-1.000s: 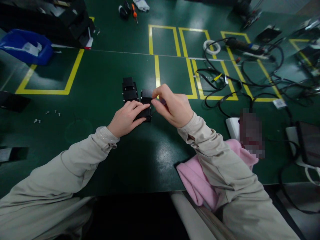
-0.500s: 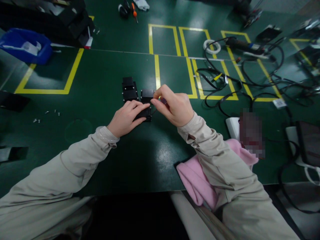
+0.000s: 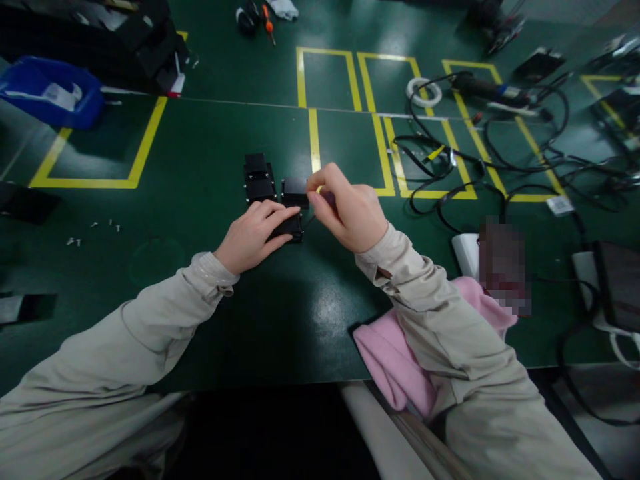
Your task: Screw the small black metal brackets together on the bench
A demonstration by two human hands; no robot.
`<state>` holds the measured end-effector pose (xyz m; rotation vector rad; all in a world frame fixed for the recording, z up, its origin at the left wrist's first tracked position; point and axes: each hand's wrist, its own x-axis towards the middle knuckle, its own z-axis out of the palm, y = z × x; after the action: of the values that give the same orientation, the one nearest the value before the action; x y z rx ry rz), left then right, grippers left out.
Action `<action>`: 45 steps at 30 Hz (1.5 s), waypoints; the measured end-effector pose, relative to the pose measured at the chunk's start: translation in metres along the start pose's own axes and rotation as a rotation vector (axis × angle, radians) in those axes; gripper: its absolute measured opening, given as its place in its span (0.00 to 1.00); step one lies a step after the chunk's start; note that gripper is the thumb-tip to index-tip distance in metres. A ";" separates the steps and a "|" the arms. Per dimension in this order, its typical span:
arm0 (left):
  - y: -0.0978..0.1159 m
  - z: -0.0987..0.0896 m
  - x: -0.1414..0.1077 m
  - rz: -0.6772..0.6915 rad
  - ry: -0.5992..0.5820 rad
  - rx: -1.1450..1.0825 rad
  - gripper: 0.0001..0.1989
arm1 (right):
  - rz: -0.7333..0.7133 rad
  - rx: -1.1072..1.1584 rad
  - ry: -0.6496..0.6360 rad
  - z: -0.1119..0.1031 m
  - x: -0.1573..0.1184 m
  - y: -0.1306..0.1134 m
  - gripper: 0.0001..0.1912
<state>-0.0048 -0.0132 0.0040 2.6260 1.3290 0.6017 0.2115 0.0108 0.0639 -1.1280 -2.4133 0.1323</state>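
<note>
My left hand [image 3: 254,235] is closed over a small black block [image 3: 289,229], fingers along its top and thumb at its near side, holding it against the green table. At the block's right end, my right hand [image 3: 354,215] pinches a small screwdriver [image 3: 310,221]. Its thin shaft slants down to the screws on that end, while my fingers and palm hide most of its handle. Just beyond the held block lies another black block [image 3: 295,191]. A pair of joined black blocks [image 3: 259,180] with bright screws along their sides sits to the left of that one.
Loose screws [image 3: 74,241] lie on the left. At the back left stands a blue bin [image 3: 53,90]; an orange screwdriver [image 3: 269,28] is at the far edge. Black cables [image 3: 440,160] and a white tape roll [image 3: 423,92] spread rightward. A pink cloth [image 3: 395,360] lies under my right forearm.
My right fingers have shifted very slightly right and up around the screwdriver. The left hand and the black blocks have stayed in place.
</note>
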 end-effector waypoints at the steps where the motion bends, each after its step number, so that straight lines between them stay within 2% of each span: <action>1: 0.000 0.000 0.000 -0.003 -0.003 -0.003 0.22 | 0.005 0.007 0.003 0.000 0.000 0.000 0.23; 9: 0.002 -0.001 0.000 -0.008 -0.003 0.005 0.23 | -0.055 -0.002 0.006 0.000 -0.001 0.001 0.24; 15: 0.001 -0.001 0.000 -0.015 -0.014 -0.011 0.22 | -0.048 0.039 0.049 0.002 -0.001 0.001 0.20; 21: 0.001 0.000 0.000 0.000 -0.002 -0.003 0.23 | -0.069 0.012 0.013 0.002 -0.001 0.003 0.26; 28: 0.000 -0.001 0.000 -0.004 -0.010 -0.004 0.23 | -0.061 0.040 0.085 0.004 -0.002 0.003 0.25; 33: 0.000 -0.001 0.000 -0.008 -0.013 -0.003 0.23 | -0.081 0.021 0.035 0.003 -0.002 0.003 0.27; 39: 0.001 -0.002 0.000 -0.017 -0.020 -0.009 0.23 | -0.051 0.040 0.077 0.003 -0.002 0.002 0.24; 45: 0.002 -0.002 0.000 -0.028 -0.025 -0.025 0.22 | -0.062 0.031 0.024 0.002 -0.002 0.002 0.24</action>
<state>-0.0041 -0.0143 0.0061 2.5824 1.3398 0.5764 0.2130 0.0110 0.0613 -1.0347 -2.4140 0.1352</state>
